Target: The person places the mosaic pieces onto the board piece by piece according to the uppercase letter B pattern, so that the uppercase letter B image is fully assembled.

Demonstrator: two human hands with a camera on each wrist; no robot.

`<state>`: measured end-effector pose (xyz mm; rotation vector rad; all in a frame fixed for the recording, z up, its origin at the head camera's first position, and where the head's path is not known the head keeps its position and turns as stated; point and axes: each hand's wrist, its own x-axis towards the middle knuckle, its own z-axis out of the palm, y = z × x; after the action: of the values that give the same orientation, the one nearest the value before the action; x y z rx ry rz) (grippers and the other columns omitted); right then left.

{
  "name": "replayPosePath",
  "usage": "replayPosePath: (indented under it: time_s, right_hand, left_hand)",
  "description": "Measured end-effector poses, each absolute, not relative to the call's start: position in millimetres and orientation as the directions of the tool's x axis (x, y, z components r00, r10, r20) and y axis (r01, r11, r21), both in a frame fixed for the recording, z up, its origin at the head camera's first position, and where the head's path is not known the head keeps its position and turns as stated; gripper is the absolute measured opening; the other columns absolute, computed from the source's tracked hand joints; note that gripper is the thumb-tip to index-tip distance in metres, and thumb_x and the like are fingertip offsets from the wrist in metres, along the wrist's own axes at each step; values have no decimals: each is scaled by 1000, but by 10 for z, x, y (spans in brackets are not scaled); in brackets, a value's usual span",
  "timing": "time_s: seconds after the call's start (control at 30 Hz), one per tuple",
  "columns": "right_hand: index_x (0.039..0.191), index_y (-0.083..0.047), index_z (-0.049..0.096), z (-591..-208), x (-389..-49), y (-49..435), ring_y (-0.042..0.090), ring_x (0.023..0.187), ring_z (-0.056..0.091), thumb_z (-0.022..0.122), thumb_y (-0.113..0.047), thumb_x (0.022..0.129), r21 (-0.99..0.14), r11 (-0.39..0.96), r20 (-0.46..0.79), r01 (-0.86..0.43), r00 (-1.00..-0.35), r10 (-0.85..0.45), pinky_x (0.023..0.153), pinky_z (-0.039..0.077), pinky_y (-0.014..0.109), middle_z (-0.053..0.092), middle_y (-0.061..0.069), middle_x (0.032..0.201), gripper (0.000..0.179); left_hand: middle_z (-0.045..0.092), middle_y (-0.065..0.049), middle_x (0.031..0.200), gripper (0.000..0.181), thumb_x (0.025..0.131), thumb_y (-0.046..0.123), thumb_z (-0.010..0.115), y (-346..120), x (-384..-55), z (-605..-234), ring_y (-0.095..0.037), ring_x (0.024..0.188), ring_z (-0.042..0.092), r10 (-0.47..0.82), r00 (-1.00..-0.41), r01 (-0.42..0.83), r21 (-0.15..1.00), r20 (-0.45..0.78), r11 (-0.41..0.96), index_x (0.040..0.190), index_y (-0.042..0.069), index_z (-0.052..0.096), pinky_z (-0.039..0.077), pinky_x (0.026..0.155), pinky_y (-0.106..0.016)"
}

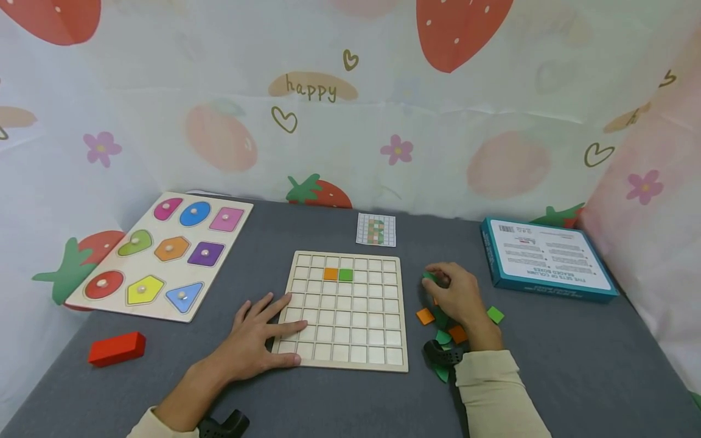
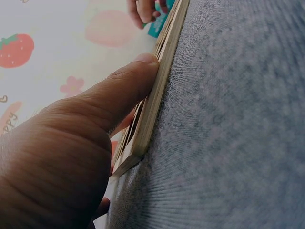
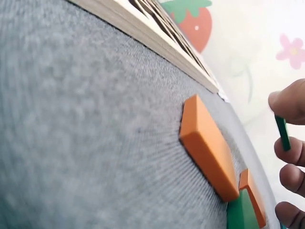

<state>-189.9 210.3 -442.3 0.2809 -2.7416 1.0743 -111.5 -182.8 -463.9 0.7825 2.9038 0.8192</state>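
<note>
My left hand (image 1: 254,340) lies with fingers spread over the left edge of a wooden grid board (image 1: 350,336); in the left wrist view its thumb (image 2: 128,78) presses on the board's rim. One orange square tile (image 1: 331,274) and one green square tile (image 1: 345,275) sit side by side in an upper row of the grid. To the right of the board, my right hand (image 1: 460,298) pinches a thin green tile (image 3: 283,132) between thumb and finger, above the table. Beneath and around that hand lie several loose pieces, among them an orange tile (image 1: 425,316) and a green tile (image 1: 495,314).
A small pattern card (image 1: 376,230) lies behind the board. At the back right is a teal box (image 1: 550,258). A knobbed shape puzzle (image 1: 177,272) occupies the left side, with a red block (image 1: 117,349) in front of it. Printed cloth walls enclose the table.
</note>
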Motion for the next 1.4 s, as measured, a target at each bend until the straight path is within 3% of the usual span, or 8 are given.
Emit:
replayPosePath:
  time_s: [0.37, 0.73, 1.0, 1.4]
  right_hand:
    - [105, -2, 73, -4332, -1873, 1968, 22, 75, 52, 75, -18, 87, -607, 700, 409, -375, -903, -129, 65, 44, 39, 60, 6, 87, 24]
    - [95, -1, 73, -4229, -1903, 1695, 21, 71, 54, 82, -12, 78, -535, 623, 604, -571, -774, -191, 64, 49, 39, 57, 4, 78, 21]
    - [99, -5, 73, -4226, -1983, 1442, 23, 71, 52, 77, -18, 85, -601, 590, 516, -539, -826, -229, 63, 43, 37, 57, 3, 82, 19]
    - [96, -8, 74, -4272, -2100, 1149, 17, 74, 52, 78, -22, 84, -631, 618, 420, -470, -876, -238, 63, 45, 34, 60, -1, 83, 18]
  left_hand:
    - [29, -10, 155, 66, 78, 64, 67, -1840, -1112, -4630, -44, 140, 16, 480, -870, 465, 505, 110, 728, 133, 29, 62, 1, 103, -68]
    - [29, -10, 155, 65, 78, 63, 69, -1836, -1112, -4648, -43, 140, 16, 480, -869, 468, 515, 122, 718, 132, 29, 63, 1, 103, -68]
    - [29, -10, 155, 64, 77, 62, 70, -1840, -1109, -4638, -44, 140, 16, 475, -871, 467, 516, 127, 718, 132, 28, 63, 1, 103, -68]
    - [29, -11, 155, 65, 77, 63, 69, -1834, -1106, -4634, -44, 139, 17, 477, -869, 470, 520, 131, 714, 132, 27, 63, 1, 103, -68]
